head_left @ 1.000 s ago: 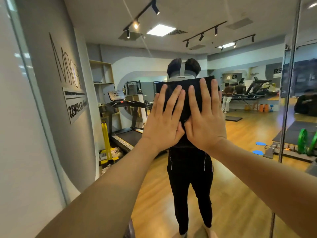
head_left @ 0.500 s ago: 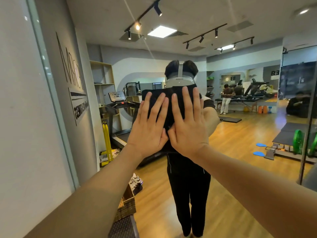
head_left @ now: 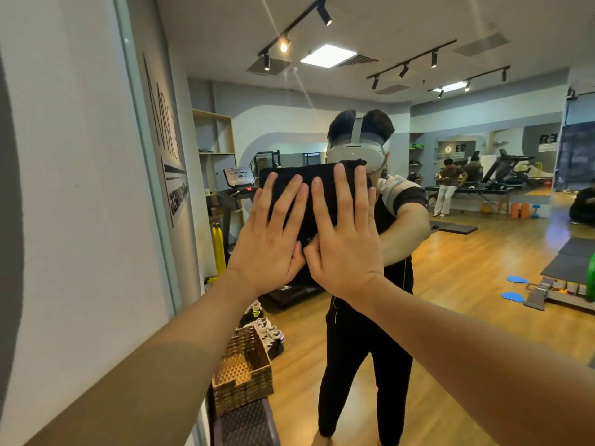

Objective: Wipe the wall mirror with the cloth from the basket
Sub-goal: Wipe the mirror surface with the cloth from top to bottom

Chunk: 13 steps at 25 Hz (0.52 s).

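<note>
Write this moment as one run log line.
stage: wiping | left hand: flat on cloth | right hand: flat on cloth | mirror

Left wall lettering (head_left: 164,123): large thin dark letters, seen mirrored and at a steep angle; not readable.
Left wall plaque (head_left: 177,201): one line of bold characters, reversed; not legible (perhaps digits at one end).
Far wall sign (head_left: 547,139): "RE" in big dark letters, reversed in the mirror, the rest cut off.
Round emblem panel (head_left: 455,149): logo with "E"-like strokes, too small to read.
Rack header (head_left: 262,155): small white word, blurred.
Treadmill console (head_left: 240,179): display markings, illegible.
</note>
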### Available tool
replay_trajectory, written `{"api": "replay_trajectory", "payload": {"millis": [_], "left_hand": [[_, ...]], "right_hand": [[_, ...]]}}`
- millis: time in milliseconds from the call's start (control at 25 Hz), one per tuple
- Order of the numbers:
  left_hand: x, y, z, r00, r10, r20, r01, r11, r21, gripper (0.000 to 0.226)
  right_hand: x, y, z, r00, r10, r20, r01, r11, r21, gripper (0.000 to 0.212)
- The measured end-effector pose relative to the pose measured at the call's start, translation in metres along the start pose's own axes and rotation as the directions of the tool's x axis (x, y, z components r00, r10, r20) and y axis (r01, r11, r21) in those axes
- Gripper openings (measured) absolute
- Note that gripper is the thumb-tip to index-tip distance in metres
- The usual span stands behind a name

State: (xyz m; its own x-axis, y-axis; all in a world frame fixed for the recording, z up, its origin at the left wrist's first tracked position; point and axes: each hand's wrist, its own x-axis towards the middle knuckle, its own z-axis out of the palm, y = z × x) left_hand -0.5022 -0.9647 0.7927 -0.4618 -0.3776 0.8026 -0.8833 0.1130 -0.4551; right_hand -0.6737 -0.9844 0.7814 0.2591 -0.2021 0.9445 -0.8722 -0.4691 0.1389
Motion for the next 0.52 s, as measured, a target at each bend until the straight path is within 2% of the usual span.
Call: {"api": "replay_trajectory", "payload": {"millis": [520], "left_hand": [[-0.085, -0.150, -0.002, 0.999, 0.050, 0.010, -0.050, 0.999, -0.014, 0.075]], "right_hand": [[0.033, -0.157, 0.059, 1.000, 0.026, 0.014, -0.027, 0.999, 0.034, 0.081]]}}
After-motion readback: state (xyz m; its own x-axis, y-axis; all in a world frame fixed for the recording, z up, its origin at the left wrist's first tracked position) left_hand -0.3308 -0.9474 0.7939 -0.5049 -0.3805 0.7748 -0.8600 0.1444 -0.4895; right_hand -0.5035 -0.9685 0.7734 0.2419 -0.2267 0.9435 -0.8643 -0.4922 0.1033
